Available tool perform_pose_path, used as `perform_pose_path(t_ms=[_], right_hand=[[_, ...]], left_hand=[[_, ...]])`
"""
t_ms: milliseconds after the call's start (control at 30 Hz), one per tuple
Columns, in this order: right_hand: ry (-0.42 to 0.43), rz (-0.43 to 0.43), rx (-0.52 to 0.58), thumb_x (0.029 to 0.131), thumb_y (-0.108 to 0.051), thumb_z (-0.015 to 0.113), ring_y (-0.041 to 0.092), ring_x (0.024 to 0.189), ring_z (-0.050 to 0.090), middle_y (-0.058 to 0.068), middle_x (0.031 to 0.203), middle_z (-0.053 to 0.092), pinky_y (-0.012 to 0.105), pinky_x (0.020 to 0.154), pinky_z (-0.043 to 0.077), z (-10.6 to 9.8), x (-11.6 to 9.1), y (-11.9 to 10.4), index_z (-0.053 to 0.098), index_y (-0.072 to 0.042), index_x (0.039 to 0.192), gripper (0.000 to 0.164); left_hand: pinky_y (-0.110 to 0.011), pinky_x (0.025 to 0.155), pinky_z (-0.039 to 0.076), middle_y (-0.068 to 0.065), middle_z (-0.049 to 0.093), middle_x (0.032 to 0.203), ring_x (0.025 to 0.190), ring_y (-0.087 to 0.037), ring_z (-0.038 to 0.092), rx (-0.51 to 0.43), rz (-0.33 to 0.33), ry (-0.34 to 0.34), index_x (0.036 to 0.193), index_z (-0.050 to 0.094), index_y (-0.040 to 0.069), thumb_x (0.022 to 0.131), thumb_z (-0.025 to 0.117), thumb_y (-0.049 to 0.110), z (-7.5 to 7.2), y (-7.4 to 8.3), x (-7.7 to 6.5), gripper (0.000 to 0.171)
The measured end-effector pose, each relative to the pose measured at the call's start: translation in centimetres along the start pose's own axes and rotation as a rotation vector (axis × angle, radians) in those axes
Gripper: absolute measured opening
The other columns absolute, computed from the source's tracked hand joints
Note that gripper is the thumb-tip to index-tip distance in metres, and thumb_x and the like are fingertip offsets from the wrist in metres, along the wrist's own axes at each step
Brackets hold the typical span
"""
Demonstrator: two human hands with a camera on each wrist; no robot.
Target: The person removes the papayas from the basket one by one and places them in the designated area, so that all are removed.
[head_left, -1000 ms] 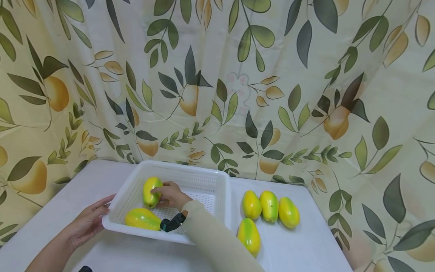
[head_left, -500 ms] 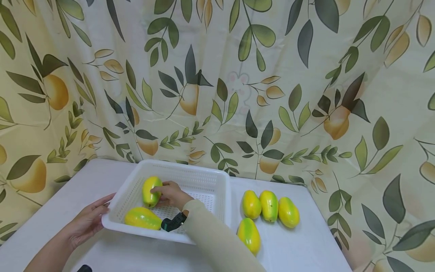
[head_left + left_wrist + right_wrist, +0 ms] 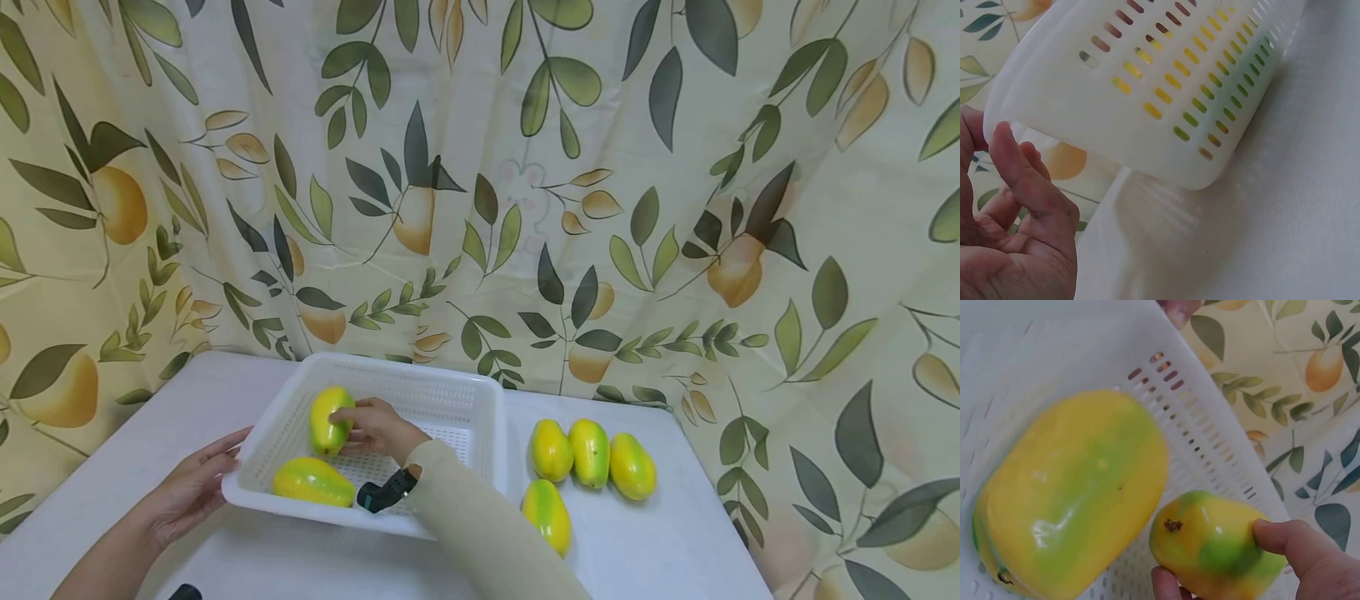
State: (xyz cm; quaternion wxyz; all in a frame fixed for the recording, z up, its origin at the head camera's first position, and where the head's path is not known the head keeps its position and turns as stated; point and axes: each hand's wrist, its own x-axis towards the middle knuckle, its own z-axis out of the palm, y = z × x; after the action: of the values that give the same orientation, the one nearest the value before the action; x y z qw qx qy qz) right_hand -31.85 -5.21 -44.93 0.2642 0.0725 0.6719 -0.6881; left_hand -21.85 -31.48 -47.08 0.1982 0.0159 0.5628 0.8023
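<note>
A white perforated plastic basket [image 3: 491, 450] stands on the table. My left hand [image 3: 191, 492] is at its left end; in the left wrist view the fingers [image 3: 1016, 162] pinch the rim. Inside the basket my right hand [image 3: 378, 429] holds a yellow-green papaya [image 3: 327, 419] near the left wall, thumb on one side and fingers on the other. Another papaya [image 3: 311, 481] lies along the basket's near side, left of the black wrist strap. Up close in the right wrist view, the held papaya [image 3: 1210, 544] shows a brown stem end, beside the larger-looking papaya [image 3: 1079, 487].
Right of the basket, several papayas lie on the white-covered table [image 3: 645, 550]: a row of three, with one papaya [image 3: 547, 517] nearer, partly behind the right sleeve. A leaf-patterned curtain [image 3: 465, 208] hangs behind the table. A small black object [image 3: 185, 592] shows at the bottom edge.
The head view has shifted slightly. Both hands keep their holds, and the papayas stay almost where they were.
</note>
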Motion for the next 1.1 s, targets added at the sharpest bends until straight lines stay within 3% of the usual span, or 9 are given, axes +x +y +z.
perform_pose_path(t_ms=[500, 800, 1100], right_hand=[[-0.099, -0.014, -0.02, 0.085, -0.014, 0.073, 0.034, 0.102, 0.064, 0.013, 0.11, 0.059, 0.05, 0.088, 0.058, -0.7, -1.6, -0.6, 0.046, 0.0, 0.136, 0.059], [-0.154, -0.013, -0.02, 0.088, -0.019, 0.071, 0.032, 0.104, 0.064, 0.011, 0.11, 0.063, 0.047, 0.088, 0.058, -1.7, -2.4, -1.0, 0.058, -0.003, 0.121, 0.038], [-0.159, -0.03, -0.047, 0.089, -0.022, 0.071, 0.029, 0.102, 0.064, 0.01, 0.115, 0.063, 0.045, 0.09, 0.058, -2.9, -3.4, -1.1, 0.061, -0.004, 0.123, 0.04]], left_hand=[[-0.033, 0.086, 0.059, 0.013, 0.068, 0.109, 0.098, -0.015, 0.07, -0.023, -0.02, 0.016, 0.107, 0.069, 0.044, 0.101, 0.044, 0.007, 0.1, 0.0, 0.0, 0.044], [-0.034, 0.088, 0.058, 0.014, 0.068, 0.107, 0.098, -0.014, 0.07, -0.026, -0.038, 0.057, 0.105, 0.071, 0.044, 0.101, 0.047, 0.009, 0.3, 0.0, -0.2, 0.043], [-0.031, 0.085, 0.059, 0.014, 0.068, 0.107, 0.097, -0.015, 0.07, -0.014, -0.035, 0.069, 0.105, 0.07, 0.045, 0.1, 0.047, 0.009, 0.3, -0.1, -0.1, 0.043]])
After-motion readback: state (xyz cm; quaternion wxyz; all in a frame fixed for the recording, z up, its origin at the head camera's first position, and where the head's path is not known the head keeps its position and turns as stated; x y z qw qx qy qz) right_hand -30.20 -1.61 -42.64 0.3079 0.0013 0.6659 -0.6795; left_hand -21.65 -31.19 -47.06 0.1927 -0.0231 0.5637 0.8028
